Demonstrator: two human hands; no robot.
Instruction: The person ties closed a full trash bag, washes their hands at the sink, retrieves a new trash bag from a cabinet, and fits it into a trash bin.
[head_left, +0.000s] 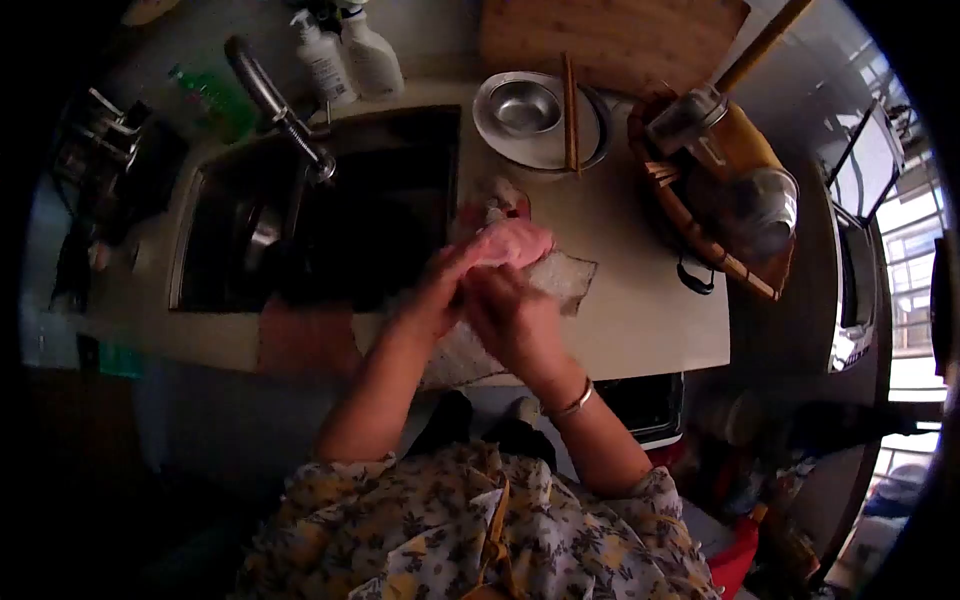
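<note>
Both of my hands come together over the counter, just right of the sink. My left hand (437, 302) reaches into or around a soft pink item (512, 243), which looks like a cloth or a rubber glove; its fingers are hidden there. Against the near side of that item, my right hand (512, 318) is closed, its fingers pinching at it near my left wrist. Blur hides the exact grip. Beneath the hands lies a pale patterned cloth (566, 277) on the counter. A small red and whitish item (505, 200) lies just beyond the pink one.
The double sink (370, 250) with its faucet (275, 105) is at left. A dull pink cloth (308, 338) hangs over its front edge. Behind stand bowls (525, 108) with chopsticks (570, 115) across them. A basket (700, 235) holding containers occupies the right. Bottles (372, 55) line the back.
</note>
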